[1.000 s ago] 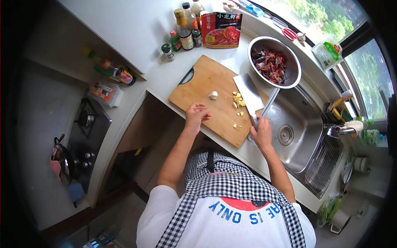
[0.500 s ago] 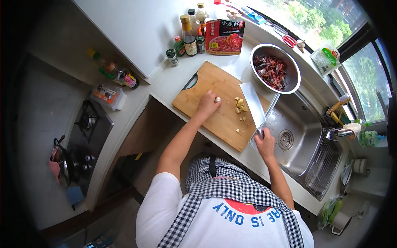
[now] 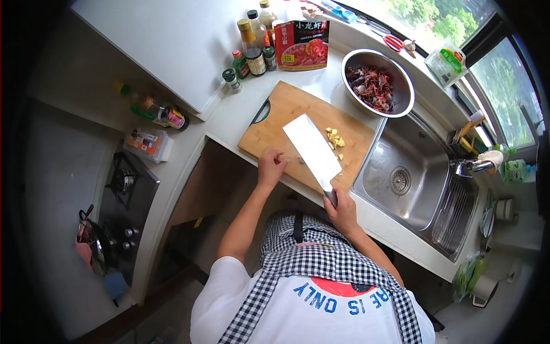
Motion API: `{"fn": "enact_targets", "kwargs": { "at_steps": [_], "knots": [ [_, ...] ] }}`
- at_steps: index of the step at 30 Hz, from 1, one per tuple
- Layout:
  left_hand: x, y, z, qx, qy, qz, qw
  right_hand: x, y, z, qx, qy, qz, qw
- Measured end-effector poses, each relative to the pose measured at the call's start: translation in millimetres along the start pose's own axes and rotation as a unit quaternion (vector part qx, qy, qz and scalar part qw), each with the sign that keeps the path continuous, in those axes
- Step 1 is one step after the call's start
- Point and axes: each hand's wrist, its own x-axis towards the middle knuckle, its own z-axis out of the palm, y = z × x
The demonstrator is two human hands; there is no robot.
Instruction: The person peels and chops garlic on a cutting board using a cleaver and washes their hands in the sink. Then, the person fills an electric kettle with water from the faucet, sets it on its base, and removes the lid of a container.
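My right hand [image 3: 342, 211] grips the dark handle of a cleaver [image 3: 312, 150]. Its broad blade lies flat over the middle of the wooden cutting board [image 3: 289, 109], pointing away to the left. At the board's near edge, my left hand [image 3: 272, 167] has its fingers curled; whether anything is inside them is hidden. A small pale piece, probably a garlic clove [image 3: 301, 160], shows at the blade's left edge. Several peeled garlic cloves [image 3: 334, 139] lie to the right of the blade, with a few bits nearer the handle.
Beyond the board stand a metal bowl of crayfish [image 3: 375, 89], a red seasoning packet [image 3: 302, 46] and several sauce bottles [image 3: 251, 49]. A steel sink [image 3: 401, 155] adjoins the board on the right. The stove [image 3: 129, 195] is at left.
The cleaver has swung left from the board's right edge to over its middle. My left hand has drawn back toward the near edge, away from the garlic clove it was holding.
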Motion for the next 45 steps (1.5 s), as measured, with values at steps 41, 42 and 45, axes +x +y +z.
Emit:
{"fn": "enact_targets", "kwargs": {
  "at_steps": [41,42,45],
  "knots": [
    [-2,-13,-24,-0.042,-0.080,0.071,0.993,-7,-37,70,-0.110,0.000,0.172,0.979],
    [-1,-11,-24,-0.043,-0.080,0.069,0.993,-7,-32,74,-0.152,-0.043,0.191,0.969],
    [-2,-9,-26,-0.041,-0.084,0.065,0.994,-10,-27,83,-0.170,-0.086,0.215,0.958]
  ]
}}
